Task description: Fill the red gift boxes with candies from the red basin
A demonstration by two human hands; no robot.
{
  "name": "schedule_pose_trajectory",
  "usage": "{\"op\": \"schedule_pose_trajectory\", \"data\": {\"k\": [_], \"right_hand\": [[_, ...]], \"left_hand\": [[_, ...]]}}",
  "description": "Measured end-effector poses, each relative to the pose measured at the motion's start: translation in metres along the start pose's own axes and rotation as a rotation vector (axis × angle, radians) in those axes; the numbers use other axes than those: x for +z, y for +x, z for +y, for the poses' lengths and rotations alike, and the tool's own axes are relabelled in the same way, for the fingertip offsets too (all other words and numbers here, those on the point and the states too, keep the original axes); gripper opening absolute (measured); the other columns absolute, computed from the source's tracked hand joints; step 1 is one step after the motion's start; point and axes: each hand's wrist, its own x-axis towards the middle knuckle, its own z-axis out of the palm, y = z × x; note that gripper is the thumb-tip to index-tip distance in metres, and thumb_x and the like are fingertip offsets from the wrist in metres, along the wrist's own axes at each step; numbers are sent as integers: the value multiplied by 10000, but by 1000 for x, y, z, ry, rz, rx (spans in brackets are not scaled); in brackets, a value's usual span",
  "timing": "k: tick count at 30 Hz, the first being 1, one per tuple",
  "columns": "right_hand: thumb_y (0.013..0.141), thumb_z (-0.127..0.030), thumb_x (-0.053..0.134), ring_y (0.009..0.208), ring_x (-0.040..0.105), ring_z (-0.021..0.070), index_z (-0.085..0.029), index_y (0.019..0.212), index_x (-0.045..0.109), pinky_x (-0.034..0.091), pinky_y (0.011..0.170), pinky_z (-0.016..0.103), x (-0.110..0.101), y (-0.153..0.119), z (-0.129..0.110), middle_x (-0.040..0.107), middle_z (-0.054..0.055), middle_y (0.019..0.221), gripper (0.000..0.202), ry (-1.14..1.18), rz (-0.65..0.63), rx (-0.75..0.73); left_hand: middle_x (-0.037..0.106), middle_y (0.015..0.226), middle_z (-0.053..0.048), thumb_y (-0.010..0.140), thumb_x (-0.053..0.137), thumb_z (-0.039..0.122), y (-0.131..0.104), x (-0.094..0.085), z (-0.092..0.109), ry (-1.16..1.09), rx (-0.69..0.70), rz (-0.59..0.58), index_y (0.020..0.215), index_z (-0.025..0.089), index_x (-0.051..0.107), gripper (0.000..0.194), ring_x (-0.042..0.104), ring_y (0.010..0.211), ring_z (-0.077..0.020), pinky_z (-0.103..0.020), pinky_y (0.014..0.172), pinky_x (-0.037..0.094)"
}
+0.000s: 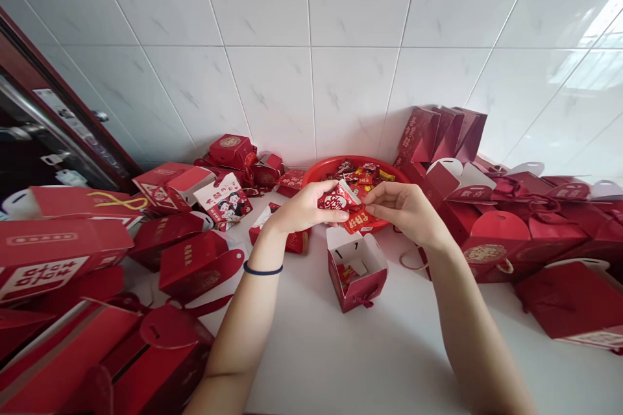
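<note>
My left hand (304, 209) is closed on a red-and-white candy packet (332, 201), held between thumb and fingers. Beside it, my right hand (406, 211) pinches at the edge of an orange-red packet (357, 220) with gold lettering; the fingers partly cover where the two packets meet. Just below both hands stands a small open red gift box (357, 290), white inside, with a few wrapped pieces in it and a dark red tassel on its front. Behind the hands, a round red plastic basket (318, 167) holds many wrapped candies (370, 174).
Red gift boxes (195, 266) crowd the left side of the white table (350, 363). More boxes (491, 240) with ribbons line the right, and tall ones (433, 133) lean near the tiled wall (355, 91). A door frame (73, 104) stands at far left.
</note>
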Motion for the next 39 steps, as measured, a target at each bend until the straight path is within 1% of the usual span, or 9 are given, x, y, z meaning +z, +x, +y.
{"op": "schedule_pose_trajectory", "data": {"k": [3, 6, 12, 16, 22, 26, 30, 33, 39], "right_hand": [[793, -228, 662, 718, 666, 160, -185, 816, 723, 529, 696, 294, -3, -2, 0, 728, 23, 794, 79, -165, -176, -4], [813, -182, 615, 798, 682, 183, -195, 846, 745, 523, 738, 300, 0, -3, 2, 756, 28, 848, 134, -373, -293, 2], [892, -451, 655, 849, 692, 198, -200, 934, 659, 561, 774, 327, 3, -3, 0, 727, 51, 931, 254, -152, -18, -10], [795, -534, 760, 857, 701, 215, -202, 878, 624, 576, 791, 353, 5, -2, -4, 708, 45, 893, 368, 23, -39, 26], [808, -489, 754, 795, 645, 182, -193, 805, 623, 536, 755, 327, 6, -1, -3, 658, 20, 823, 323, 27, 16, -16], [834, -403, 723, 739, 603, 161, -191, 809, 645, 488, 697, 295, -3, -4, -5, 649, 5, 779, 227, -47, 66, -36], [854, -335, 669, 799, 634, 184, -191, 881, 727, 491, 739, 305, -2, -6, -3, 712, 25, 854, 158, -255, -186, 27], [860, -273, 630, 804, 667, 192, -217, 958, 746, 495, 731, 303, 5, -4, 1, 746, 25, 869, 162, -408, -346, 112], [866, -263, 609, 826, 681, 200, -227, 918, 741, 504, 759, 317, 2, -5, 2, 750, 34, 884, 146, -534, -239, 96]], "left_hand": [[719, 804, -42, 766, 788, 452, -2, -2, 4, -66, -46, -12, 1062, 136, 650, 454, 670, 715, -202, -342, 717, 547], [713, 839, -36, 834, 691, 453, 0, -2, 4, -89, -21, 25, 1008, 151, 658, 350, 670, 756, -193, -317, 748, 530], [675, 933, -22, 856, 635, 331, 3, 5, 0, -126, -61, -81, 1028, 175, 637, 232, 662, 785, -172, -306, 753, 516], [672, 1095, -53, 825, 728, 310, 3, 11, 0, -129, 14, -71, 1175, 198, 581, 396, 667, 844, -155, -281, 758, 515], [719, 1017, -72, 812, 771, 348, 3, 10, -1, -168, -3, -87, 1313, 188, 547, 572, 693, 807, -172, -303, 748, 546], [712, 1135, -95, 827, 743, 418, 0, -4, -4, 37, -27, -52, 1262, 186, 603, 511, 694, 985, -221, -340, 842, 548], [746, 1063, -74, 867, 657, 484, -2, -16, -11, 341, -90, -54, 1026, 180, 696, 345, 684, 992, -230, -327, 864, 508], [763, 971, -58, 863, 630, 478, -1, -16, -12, 476, -189, -167, 972, 185, 720, 325, 687, 910, -231, -304, 790, 479], [755, 934, -47, 790, 664, 365, 4, -6, -10, 619, -265, -363, 994, 188, 762, 287, 659, 841, -214, -267, 692, 428]]}}
